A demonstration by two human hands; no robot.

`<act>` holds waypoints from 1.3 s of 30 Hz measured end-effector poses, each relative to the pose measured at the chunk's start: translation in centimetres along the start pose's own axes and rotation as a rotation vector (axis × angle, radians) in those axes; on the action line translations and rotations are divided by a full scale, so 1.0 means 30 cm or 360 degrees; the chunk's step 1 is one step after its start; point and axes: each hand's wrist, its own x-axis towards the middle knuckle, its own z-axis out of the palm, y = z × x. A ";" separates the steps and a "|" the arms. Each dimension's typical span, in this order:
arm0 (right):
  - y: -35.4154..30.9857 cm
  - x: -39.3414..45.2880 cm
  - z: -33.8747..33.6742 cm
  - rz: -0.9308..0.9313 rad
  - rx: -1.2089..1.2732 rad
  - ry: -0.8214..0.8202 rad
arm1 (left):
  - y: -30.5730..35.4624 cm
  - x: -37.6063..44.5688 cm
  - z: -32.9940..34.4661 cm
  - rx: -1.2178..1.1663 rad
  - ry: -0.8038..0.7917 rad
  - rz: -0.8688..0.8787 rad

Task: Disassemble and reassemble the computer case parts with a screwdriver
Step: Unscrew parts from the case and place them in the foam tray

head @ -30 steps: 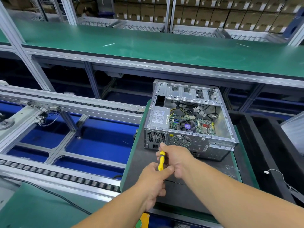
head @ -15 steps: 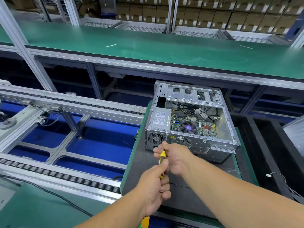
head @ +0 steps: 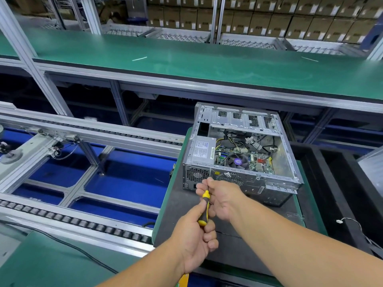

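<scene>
Screwdriver [head: 204,206] — yellow-black handle gripped in left hand [head: 194,239], right hand [head: 222,198] pinching the shaft near the open computer case [head: 240,154] rear panel on the dark mat [head: 178,214]. Light, rigid, probably slim and slippery — best held at the handle.

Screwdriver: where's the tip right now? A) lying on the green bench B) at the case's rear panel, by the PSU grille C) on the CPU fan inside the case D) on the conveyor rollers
B: the screwdriver, gripped by the left hand and steadied by the right hand, points its shaft at the rear panel of the computer case, beside the PSU grille.
</scene>
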 end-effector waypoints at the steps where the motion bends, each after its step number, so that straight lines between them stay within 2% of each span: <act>1: 0.002 0.000 0.000 0.0005 0.0013 -0.0003 | 0.001 -0.002 0.001 -0.0023 -0.0001 -0.0015; 6: -0.003 -0.004 0.002 0.0054 0.0173 -0.0027 | -0.002 0.004 -0.007 -0.0033 0.0039 -0.0021; 12: -0.011 -0.005 0.004 0.0152 0.0385 -0.0062 | 0.013 0.061 -0.053 0.0073 0.0601 0.0185; 15: 0.001 -0.014 -0.004 0.0066 0.0234 -0.0076 | 0.057 0.095 -0.077 0.0112 0.0722 0.0305; 18: 0.043 -0.023 -0.024 -0.0138 -0.0175 0.0006 | 0.121 0.114 -0.099 0.0124 0.0644 0.0444; 25: 0.083 -0.061 -0.026 -0.0466 -0.0572 -0.0116 | 0.266 0.139 -0.084 0.0045 0.0375 0.0557; 31: 0.069 -0.080 -0.005 -0.0605 -0.0734 -0.0128 | 0.281 0.139 -0.049 0.0185 0.0242 0.0567; 35: 0.067 -0.081 -0.010 -0.0603 -0.0787 -0.0113 | 0.282 0.133 -0.060 0.0154 0.0081 0.0493; 39: 0.077 -0.076 -0.011 -0.0585 -0.0802 -0.0105 | 0.286 0.137 -0.076 0.0230 0.0063 0.0475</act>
